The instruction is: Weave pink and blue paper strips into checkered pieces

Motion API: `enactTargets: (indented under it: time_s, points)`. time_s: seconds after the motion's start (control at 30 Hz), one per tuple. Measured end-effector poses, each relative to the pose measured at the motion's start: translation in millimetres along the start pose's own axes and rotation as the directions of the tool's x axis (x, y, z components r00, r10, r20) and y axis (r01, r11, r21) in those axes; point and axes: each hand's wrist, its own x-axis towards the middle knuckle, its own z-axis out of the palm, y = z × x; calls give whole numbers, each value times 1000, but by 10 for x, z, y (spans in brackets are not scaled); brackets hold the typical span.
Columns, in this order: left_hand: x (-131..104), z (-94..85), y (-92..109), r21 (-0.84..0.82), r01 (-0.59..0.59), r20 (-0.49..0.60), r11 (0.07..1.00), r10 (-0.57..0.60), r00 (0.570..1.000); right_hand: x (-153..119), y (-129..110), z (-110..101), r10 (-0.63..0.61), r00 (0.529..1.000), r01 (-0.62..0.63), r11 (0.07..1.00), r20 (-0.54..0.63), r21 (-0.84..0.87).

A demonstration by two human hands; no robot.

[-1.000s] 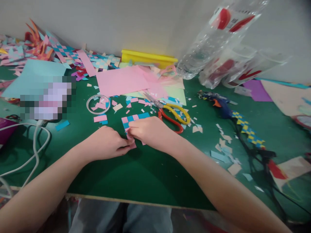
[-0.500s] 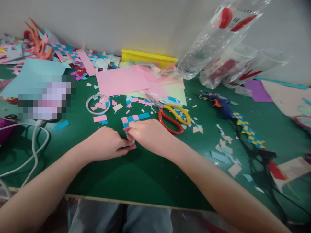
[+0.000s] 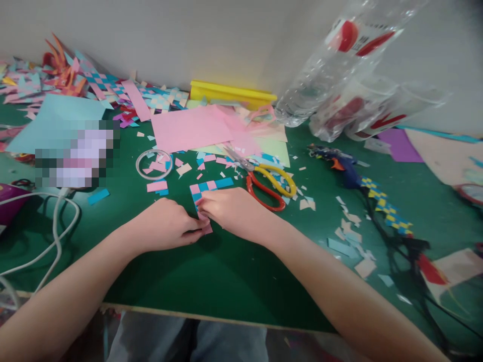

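Observation:
A small piece of woven paper strips (image 3: 202, 189), pink and blue in a checked pattern, lies on the green tabletop between my hands. One blue strip sticks out from it to the right, and a pink end points toward me. My left hand (image 3: 166, 224) is closed with its fingertips pinching the near pink end. From the other side my right hand (image 3: 234, 211) covers part of the weave, its fingers closed on the strips. Both sets of fingertips meet there, and part of the paper is hidden under them. Scissors (image 3: 269, 182) with red and yellow handles lie beyond my right hand.
A clear tape roll (image 3: 154, 165) and paper scraps lie beyond my left hand. Pink sheets (image 3: 192, 128) and a yellow box (image 3: 232, 94) stand behind. On the right are a glue gun (image 3: 345, 168), plastic bottle (image 3: 320, 70) and cups. White cables (image 3: 56, 221) and a blurred phone are left.
The view has shifted slightly. My fingers have moved a little on the woven paper, showing more of its blue left edge; both hands stay on it.

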Motion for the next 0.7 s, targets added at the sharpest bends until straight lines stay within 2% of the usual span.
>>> enactTargets:
  time_s: [0.13,0.37,0.53,0.7]
  points:
    - [-1,-12,-1,2,-4,38,1000,3,999,-2,1,-31,-12,1000,11,1000,16,20]
    - [2,-2,7,-5,4,43,1000,-4,999,0,23,-13,-36,999,38,997,-37,63]
    - [7,17,8,18,0,63,1000,-1,998,16,-21,-21,-8,1000,7,1000,-10,-23]
    - [6,27,-6,6,-36,33,999,36,999,23,-51,-39,-14,1000,15,997,16,-76]
